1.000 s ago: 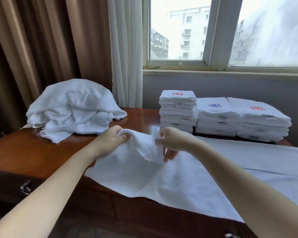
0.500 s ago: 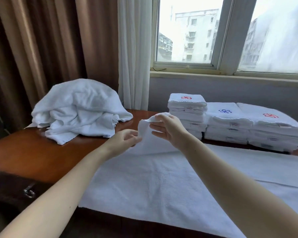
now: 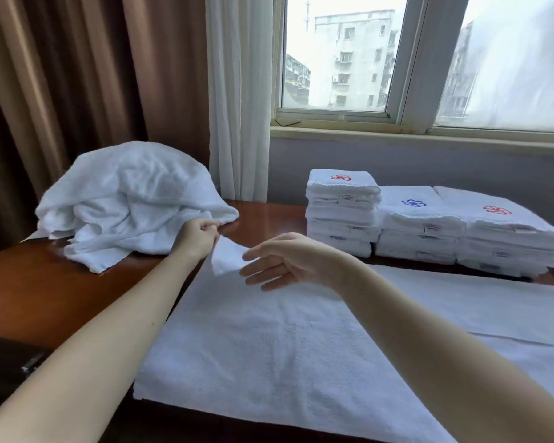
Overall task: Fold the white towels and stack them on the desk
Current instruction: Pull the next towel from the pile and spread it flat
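A white towel [image 3: 301, 353] lies spread flat on the near part of the brown wooden desk [image 3: 42, 289], its long axis running left to right and continuing out of view past the right edge; its short left end faces the near-left corner of the desk. The far-left corner of this towel is lifted off the desk and pinched between the thumb and fingers of the left hand [image 3: 197, 236], which is curled closed around that corner just above the desk surface. The right hand [image 3: 285, 262] hovers beside it to the right, fingers loosely spread and pointing left, palm turned down and holding nothing; its fingertips overlap the raised corner in view, and whether they touch the cloth cannot be told. On the far left of the desk sits a heap of unfolded towels [image 3: 131, 203], crumpled and mounded, its near edge just beyond the left hand. On the far right, three stacks of folded towels [image 3: 426, 231] stand side by side touching one another, parallel to the wall under the window [image 3: 349, 59]; the top towels carry small embroidered marks, red on the left and right stacks and blue on the middle one. Brown drapes [image 3: 87, 75] and a white sheer curtain [image 3: 237, 97] hang behind the desk.
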{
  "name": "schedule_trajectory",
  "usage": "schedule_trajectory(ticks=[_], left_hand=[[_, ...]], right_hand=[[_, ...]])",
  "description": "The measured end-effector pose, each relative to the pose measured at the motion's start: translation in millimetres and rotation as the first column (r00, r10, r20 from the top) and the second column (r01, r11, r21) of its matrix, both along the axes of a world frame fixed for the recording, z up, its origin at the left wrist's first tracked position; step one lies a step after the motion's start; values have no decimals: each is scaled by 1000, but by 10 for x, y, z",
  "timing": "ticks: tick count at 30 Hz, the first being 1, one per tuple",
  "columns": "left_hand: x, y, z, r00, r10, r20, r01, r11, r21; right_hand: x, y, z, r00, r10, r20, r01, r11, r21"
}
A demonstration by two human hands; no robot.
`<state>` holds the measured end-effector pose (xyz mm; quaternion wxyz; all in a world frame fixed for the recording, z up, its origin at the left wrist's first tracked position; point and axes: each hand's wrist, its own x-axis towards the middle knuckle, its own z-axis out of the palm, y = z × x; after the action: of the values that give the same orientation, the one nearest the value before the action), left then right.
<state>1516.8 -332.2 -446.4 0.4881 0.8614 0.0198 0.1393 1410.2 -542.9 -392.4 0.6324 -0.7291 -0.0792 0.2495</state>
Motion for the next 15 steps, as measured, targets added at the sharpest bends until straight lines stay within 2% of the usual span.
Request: schedule_trajectory(ticks=[3,6,8,10,12,13,15], left_hand=[[-3,51,-64,996,85,-8,-85,996,34],[-95,-8,-118,998,39,-40,-35,995,96],[-203,-69,-152,996,9,-90,12,974,227],[-336,-144,-156,994,-8,-113,47,936,350],[-484,-220,-151,984,-109,-138,152,922,357],[-550,-255,-156,965,-202,-164,249,902,353],[-661,-295,-187,894,-357,-272,443,797,410]], right_hand=[[45,-141,-34,987,-116,109,114,993,21],[127,-289,-130,911,-303,279,323,946,-28],[147,-367,-260,860,-332,387,405,906,-125],[146,-431,-407,821,-253,513,433,860,-269],[131,-465,-506,808,-115,578,397,831,-390],[125,-470,-538,819,-47,572,353,827,-438],[123,-460,-586,853,86,515,248,801,-544]])
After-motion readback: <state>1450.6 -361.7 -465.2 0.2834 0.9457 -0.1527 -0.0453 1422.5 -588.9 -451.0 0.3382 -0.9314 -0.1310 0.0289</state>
